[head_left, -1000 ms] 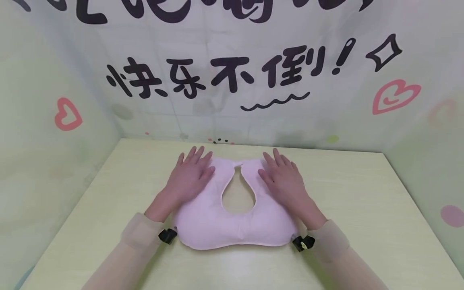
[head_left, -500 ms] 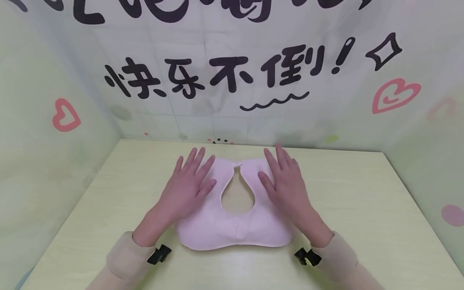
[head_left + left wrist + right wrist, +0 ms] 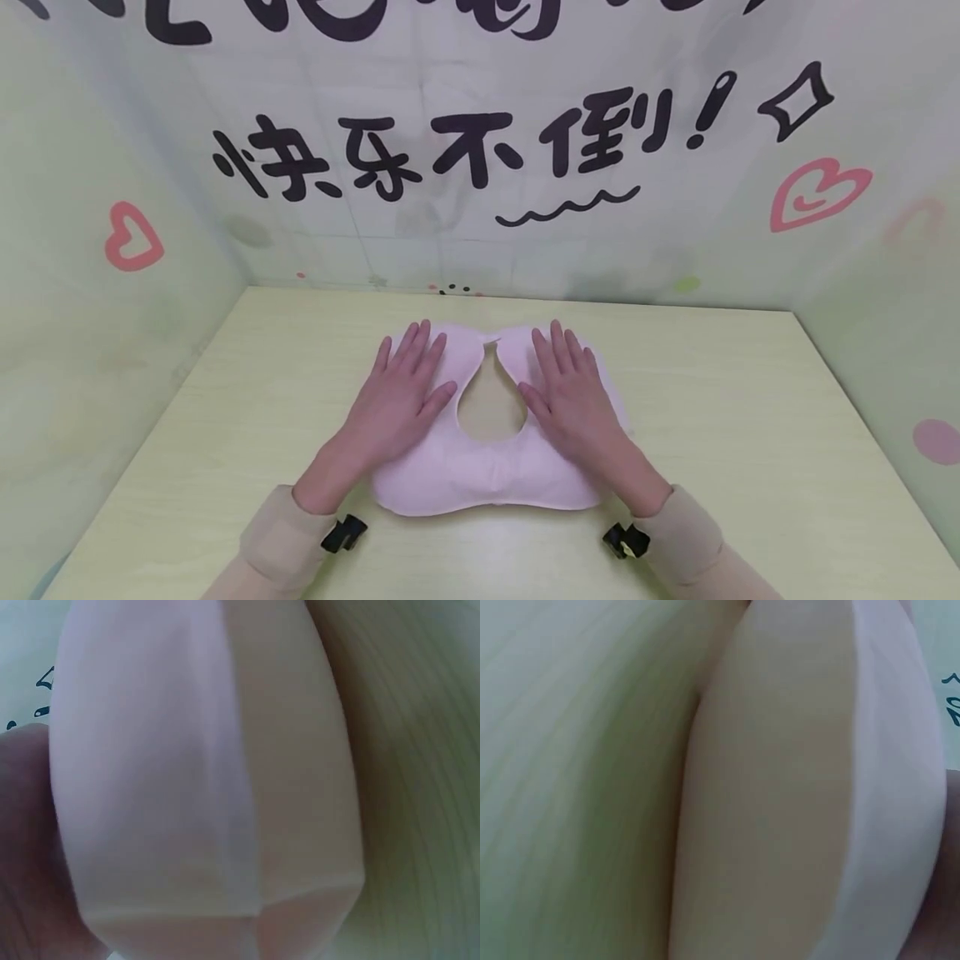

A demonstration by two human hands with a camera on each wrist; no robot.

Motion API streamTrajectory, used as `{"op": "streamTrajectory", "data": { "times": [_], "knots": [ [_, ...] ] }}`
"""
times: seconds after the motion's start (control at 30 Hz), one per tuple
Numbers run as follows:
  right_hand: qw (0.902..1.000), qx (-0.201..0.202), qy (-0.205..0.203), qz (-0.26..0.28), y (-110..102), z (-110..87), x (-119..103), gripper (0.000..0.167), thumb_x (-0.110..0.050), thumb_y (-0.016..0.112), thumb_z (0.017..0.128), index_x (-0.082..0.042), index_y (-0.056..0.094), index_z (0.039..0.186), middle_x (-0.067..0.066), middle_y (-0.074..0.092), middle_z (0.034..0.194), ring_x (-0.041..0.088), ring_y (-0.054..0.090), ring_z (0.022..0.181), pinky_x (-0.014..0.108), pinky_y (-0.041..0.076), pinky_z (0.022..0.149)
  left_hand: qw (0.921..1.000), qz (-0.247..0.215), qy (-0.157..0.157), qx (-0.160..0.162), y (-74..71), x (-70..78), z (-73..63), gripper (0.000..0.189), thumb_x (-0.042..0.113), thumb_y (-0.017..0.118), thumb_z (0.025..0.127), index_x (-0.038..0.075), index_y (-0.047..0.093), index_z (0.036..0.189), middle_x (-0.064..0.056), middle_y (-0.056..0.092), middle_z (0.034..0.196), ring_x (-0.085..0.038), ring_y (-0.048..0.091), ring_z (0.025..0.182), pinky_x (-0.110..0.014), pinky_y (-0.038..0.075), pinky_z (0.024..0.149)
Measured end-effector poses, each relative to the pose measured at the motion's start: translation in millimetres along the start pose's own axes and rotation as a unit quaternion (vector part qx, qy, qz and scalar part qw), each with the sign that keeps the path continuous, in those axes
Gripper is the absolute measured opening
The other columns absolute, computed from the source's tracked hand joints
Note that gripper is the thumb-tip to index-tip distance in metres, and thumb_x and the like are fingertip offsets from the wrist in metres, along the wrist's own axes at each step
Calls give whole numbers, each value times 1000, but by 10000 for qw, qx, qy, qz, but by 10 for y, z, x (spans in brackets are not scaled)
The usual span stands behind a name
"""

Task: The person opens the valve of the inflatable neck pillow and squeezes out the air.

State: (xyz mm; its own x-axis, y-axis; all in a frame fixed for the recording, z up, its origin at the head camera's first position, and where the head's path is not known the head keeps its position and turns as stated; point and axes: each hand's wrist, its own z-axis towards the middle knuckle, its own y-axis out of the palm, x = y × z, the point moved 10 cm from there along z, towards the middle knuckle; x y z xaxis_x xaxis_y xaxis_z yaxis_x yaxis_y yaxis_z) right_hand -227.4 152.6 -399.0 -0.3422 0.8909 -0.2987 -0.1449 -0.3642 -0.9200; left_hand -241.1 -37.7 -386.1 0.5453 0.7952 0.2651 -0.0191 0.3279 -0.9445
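A pale pink U-shaped neck pillow (image 3: 487, 479) lies flat on the table, its two ends meeting at the far side around a teardrop-shaped opening. My left hand (image 3: 397, 408) rests on the pillow's left arm, palm down with straight, slightly spread fingers. On the right arm lies my right hand (image 3: 576, 408), also palm down, its thumb near the opening's edge. The left wrist view shows the pillow's side and seam (image 3: 150, 772), with part of the left hand (image 3: 30, 855) behind. In the right wrist view the pillow's side (image 3: 769, 802) partly covers the right hand (image 3: 939, 892).
The pale wood-grain table (image 3: 750, 442) extends around the pillow. A white printed backdrop (image 3: 420, 242) with black lettering stands behind it and along both sides. Dark wrist-worn pieces (image 3: 345, 533) sit by the beige cuffs (image 3: 285, 537).
Both hands slid toward me and inward after spreading a little farther out; the right hand now lies more over the pillow, leaving its right edge visible. The pillow stays in place.
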Motion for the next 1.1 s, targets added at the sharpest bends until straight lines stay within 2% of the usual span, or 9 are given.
{"op": "streamTrajectory", "data": {
  "times": [0.17,0.37,0.53,0.73,1.1],
  "knots": [
    [9989,-199,44,-422,115,-17,19,72,-37,56,105,-1,28,161,26,14,167,45,12,154,66,12,119,9998,-59,-123,-175,71,-17,-10,67,40,48,108,-2,34,158,-26,18,166,-40,10,155,-61,4,122],
    [9981,-170,-21,-597,148,-23,20,65,-38,56,105,-4,39,157,26,20,166,45,16,153,68,14,118,9988,-57,-274,-407,165,-62,-20,66,42,48,108,0,36,158,-25,16,166,-39,6,155,-64,4,121],
    [9968,-263,43,-752,172,-21,29,65,-40,55,105,-6,40,157,25,23,165,44,18,153,69,14,117,9983,-24,-322,-495,204,-92,-29,66,42,47,108,1,36,158,-25,17,167,-40,8,155,-64,5,120],
    [9945,-413,321,-907,205,-25,82,74,-44,56,103,-5,32,160,25,22,166,43,18,153,72,11,116,9980,-23,-326,-537,238,-106,-32,67,43,47,108,1,35,158,-24,17,167,-40,8,155,-64,5,120],
    [9943,-470,350,-892,239,-38,110,71,-42,59,102,-6,37,158,25,26,164,45,20,152,72,16,115,9979,-26,-347,-543,285,-113,-46,67,45,46,108,3,35,159,-22,19,167,-39,10,155,-63,6,121]
  ]
}}
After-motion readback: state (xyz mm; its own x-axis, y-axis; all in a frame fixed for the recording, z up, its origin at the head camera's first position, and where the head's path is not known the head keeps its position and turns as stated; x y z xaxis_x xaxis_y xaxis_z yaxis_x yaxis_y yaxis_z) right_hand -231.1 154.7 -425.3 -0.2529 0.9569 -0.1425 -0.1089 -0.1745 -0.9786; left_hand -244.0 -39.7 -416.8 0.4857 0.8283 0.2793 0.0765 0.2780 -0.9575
